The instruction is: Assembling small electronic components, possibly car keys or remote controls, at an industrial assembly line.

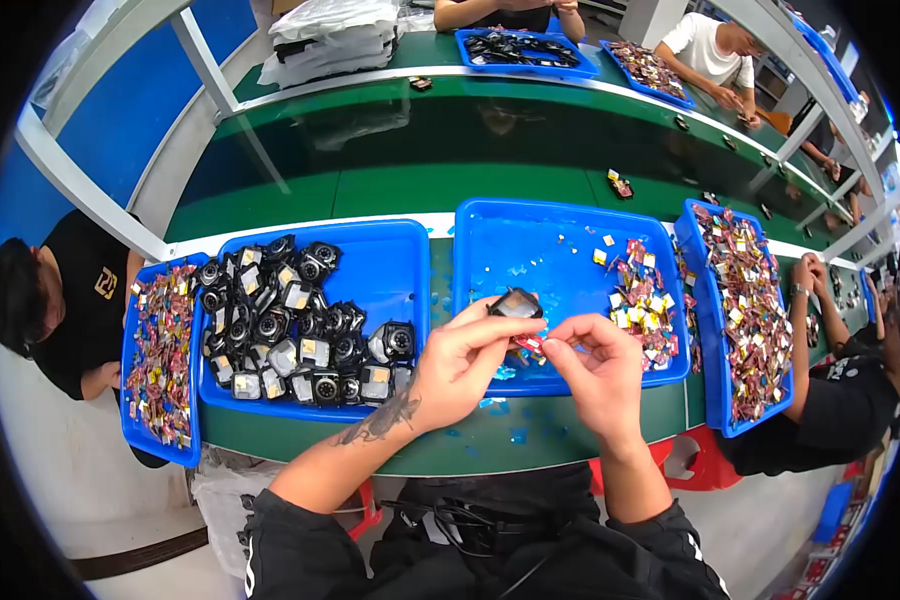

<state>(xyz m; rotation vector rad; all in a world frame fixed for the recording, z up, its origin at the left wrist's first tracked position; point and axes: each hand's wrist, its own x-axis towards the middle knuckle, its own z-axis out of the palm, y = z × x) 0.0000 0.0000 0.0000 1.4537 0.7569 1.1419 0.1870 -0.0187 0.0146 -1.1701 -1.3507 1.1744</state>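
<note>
My left hand (pixel 458 368) is closed on a black watch case (pixel 516 304), holding it tilted over the near edge of a blue tray (pixel 530 215). Close beside the case, the thumb and fingertips of my right hand (pixel 602 372) pinch a small red circuit piece (pixel 528 343). Whether that piece is still joined to the case is hidden by my fingers. Loose red, white and yellow circuit pieces (pixel 642 300) lie heaped in the tray's right part. Blue film scraps (pixel 515 270) are scattered over its bottom.
Left of me, a blue tray (pixel 395 245) holds many black watch cases (pixel 315 350). Blue trays of circuit pieces stand at far left (pixel 160 440) and right (pixel 715 345). Beyond runs a green conveyor belt (pixel 390 185) with scattered watch parts. Metal posts (pixel 90 185) frame the bench; other people sit around.
</note>
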